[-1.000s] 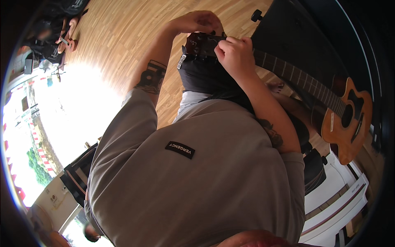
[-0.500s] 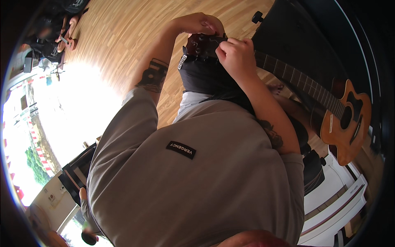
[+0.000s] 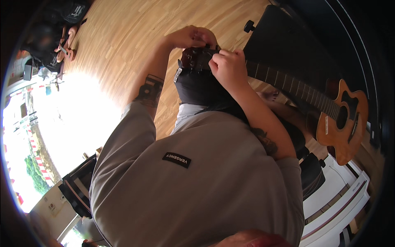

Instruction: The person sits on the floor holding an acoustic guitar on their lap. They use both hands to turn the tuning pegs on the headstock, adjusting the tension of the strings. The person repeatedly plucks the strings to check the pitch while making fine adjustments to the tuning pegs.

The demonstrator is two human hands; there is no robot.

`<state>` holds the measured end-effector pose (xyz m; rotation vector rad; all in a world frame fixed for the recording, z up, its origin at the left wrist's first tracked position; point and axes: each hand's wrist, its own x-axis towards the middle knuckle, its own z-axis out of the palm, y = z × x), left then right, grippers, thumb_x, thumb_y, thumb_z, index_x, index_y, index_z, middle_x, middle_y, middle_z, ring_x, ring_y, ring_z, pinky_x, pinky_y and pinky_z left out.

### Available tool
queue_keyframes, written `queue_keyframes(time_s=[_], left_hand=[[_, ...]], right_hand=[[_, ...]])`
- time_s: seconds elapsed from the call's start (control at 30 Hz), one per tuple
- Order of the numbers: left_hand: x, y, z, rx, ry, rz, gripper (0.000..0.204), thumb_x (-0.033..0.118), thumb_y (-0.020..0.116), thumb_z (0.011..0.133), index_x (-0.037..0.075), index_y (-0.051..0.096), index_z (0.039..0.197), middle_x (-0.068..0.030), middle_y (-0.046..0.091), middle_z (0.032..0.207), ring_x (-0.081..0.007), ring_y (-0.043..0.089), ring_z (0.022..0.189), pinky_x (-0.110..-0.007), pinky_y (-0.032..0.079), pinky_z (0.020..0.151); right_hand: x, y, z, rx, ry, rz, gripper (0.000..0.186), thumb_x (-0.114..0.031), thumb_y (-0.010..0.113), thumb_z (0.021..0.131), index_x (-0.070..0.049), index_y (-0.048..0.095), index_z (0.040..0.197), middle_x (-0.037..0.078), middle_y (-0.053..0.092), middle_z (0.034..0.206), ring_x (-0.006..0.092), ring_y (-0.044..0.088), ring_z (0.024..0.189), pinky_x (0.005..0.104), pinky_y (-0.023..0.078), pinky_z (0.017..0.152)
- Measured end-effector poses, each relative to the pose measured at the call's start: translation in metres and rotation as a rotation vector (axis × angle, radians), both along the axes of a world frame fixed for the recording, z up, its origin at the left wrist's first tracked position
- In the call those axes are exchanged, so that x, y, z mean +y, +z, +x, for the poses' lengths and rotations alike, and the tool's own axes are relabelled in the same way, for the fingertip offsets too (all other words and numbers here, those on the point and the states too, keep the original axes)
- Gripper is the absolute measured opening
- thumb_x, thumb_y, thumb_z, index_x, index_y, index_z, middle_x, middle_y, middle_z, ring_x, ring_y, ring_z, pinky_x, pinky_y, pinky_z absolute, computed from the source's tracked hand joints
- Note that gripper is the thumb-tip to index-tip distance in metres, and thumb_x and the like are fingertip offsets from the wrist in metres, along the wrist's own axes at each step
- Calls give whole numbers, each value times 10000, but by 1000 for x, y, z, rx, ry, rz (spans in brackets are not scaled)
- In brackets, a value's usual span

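Note:
An acoustic guitar (image 3: 334,133) with a pale orange top lies across in front of me, its body at the right and its dark headstock (image 3: 194,59) over my lap. Strings and tuning pegs show on the headstock. My left hand (image 3: 192,38) reaches round its far edge, fingers curled closed at a tuning peg (image 3: 207,46). At the headstock end of the neck (image 3: 292,84), my right hand (image 3: 230,68) is closed, thumb and fingers pressed together over the strings. Whatever lies between those fingers is hidden. A small white clasp-like strip (image 3: 177,75) sits beside the headstock.
A large black panel (image 3: 284,39) with a knob (image 3: 249,26) stands beyond the neck. Wooden floor (image 3: 119,37) stretches ahead. At far left a person holds a small ukulele (image 3: 69,54) near a bright window. White cases (image 3: 333,210) lie at lower right.
The hands and headstock sit slightly lower and further left in the picture, along with the whole scene. The left fingers have shifted a little at the peg; the right hand keeps its closed pose.

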<state>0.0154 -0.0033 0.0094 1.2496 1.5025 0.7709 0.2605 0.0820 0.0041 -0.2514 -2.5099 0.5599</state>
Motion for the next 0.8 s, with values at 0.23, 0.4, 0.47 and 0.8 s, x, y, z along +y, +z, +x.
queue_keyframes(time_s=[0.23, 0.4, 0.47, 0.8], left_hand=[[19, 5, 27, 360, 37, -99, 204, 216, 756, 947, 72, 764, 1091, -33, 751, 1003, -154, 686, 996, -329, 535, 908], [13, 8, 15, 94, -39, -7, 236, 288, 751, 941, 78, 780, 1046, -59, 754, 1001, -174, 689, 979, -350, 539, 901], [8, 4, 8, 14, -43, 34, 251, 311, 771, 920, 83, 786, 1024, -69, 753, 987, -170, 685, 965, -347, 541, 882], [20, 2, 20, 370, 45, -79, 191, 274, 761, 849, 91, 728, 893, -53, 731, 874, -167, 651, 816, -378, 532, 730]], right_hand=[[-1, -2, 0, -9, -2, 1, 159, -165, 814, 806, -124, 690, 716, 48, 639, 709, 269, 652, 720, 429, 446, 821], [-1, 5, 2, 18, 7, 3, 167, -160, 815, 802, -119, 683, 709, 48, 640, 717, 269, 654, 726, 431, 447, 823], [-2, 4, 1, 7, 12, -12, 170, -157, 815, 801, -120, 680, 704, 50, 641, 720, 271, 656, 731, 432, 447, 825], [-2, 2, 1, -9, -4, 11, 178, -169, 807, 811, -117, 677, 701, 52, 639, 714, 270, 656, 734, 435, 447, 815]])
